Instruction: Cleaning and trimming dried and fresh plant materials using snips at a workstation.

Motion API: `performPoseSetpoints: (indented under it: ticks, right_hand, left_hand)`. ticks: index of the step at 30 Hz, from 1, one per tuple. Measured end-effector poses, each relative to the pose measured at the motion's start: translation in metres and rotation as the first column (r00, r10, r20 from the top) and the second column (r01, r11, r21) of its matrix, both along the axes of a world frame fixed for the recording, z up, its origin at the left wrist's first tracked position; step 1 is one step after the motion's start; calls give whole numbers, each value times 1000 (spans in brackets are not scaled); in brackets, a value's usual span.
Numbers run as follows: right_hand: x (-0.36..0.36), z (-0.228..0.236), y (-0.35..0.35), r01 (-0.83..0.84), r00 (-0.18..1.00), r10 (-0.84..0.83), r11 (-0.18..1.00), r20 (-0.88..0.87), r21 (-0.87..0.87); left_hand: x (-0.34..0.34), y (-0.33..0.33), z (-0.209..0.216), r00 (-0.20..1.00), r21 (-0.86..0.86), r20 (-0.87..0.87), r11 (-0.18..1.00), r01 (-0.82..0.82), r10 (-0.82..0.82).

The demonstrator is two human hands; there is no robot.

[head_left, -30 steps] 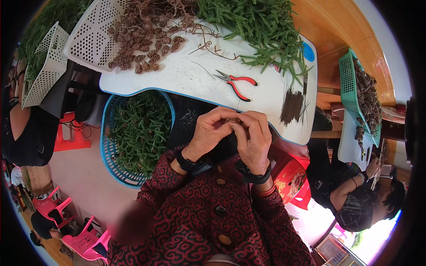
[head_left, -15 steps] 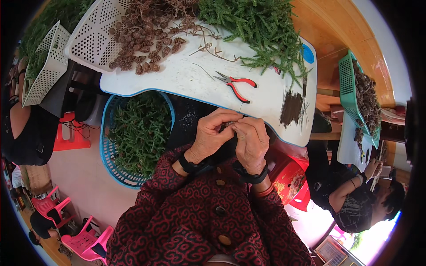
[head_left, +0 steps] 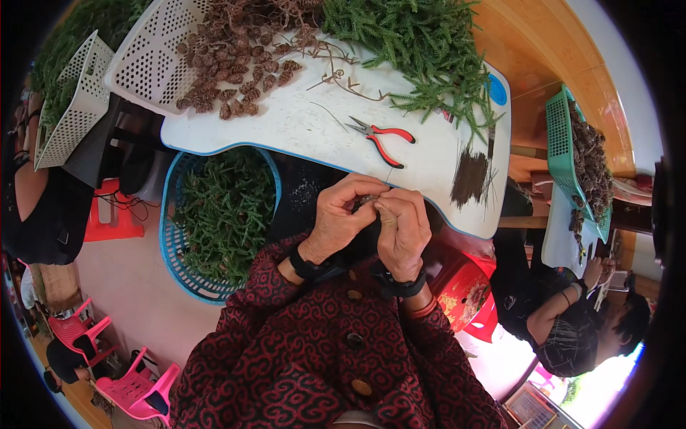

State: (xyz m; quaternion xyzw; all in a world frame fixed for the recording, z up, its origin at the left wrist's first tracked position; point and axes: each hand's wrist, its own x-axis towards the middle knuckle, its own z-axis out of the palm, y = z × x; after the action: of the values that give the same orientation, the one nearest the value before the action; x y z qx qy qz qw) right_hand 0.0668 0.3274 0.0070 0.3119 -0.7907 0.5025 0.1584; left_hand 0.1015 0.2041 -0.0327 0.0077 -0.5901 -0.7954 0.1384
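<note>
Both my hands meet just off the near edge of the white table (head_left: 286, 129), fingers pinched together. Between the fingertips of my left hand (head_left: 339, 222) is a small brown pine cone (head_left: 363, 202), mostly covered by the fingers. A thin dark wire (head_left: 389, 174) sticks up by the fingertips of my right hand (head_left: 401, 232), which pinches at it close against the left. On the table beyond them lie red-handled pliers (head_left: 382, 136), jaws apart. A bundle of dark wires (head_left: 470, 176) rests to their right.
Loose pine cones (head_left: 236, 79) are heaped beside a white basket (head_left: 153, 68). Green artificial sprigs (head_left: 407, 50) cover the table's far right. Below the table edge stands a blue basket (head_left: 168, 247) of green sprigs. A co-worker (head_left: 564, 322) sits at right near a green basket (head_left: 561, 139).
Both hands stay together at the same spot, with only a slight shift of the right hand's fingers. Nothing on the table has moved.
</note>
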Motion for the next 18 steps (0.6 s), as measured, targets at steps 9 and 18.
performPoseSetpoints:
  ticks: [9,18]
  right_hand:
    - [-1,-1,4,-48,995,53,997,-81,64]
    - [-5,5,5,-59,998,59,998,0,-10]
  left_hand:
    - [-1,-2,0,1000,47,5,999,18,-18]
    - [-1,-2,0,999,11,-22,999,30,-30]
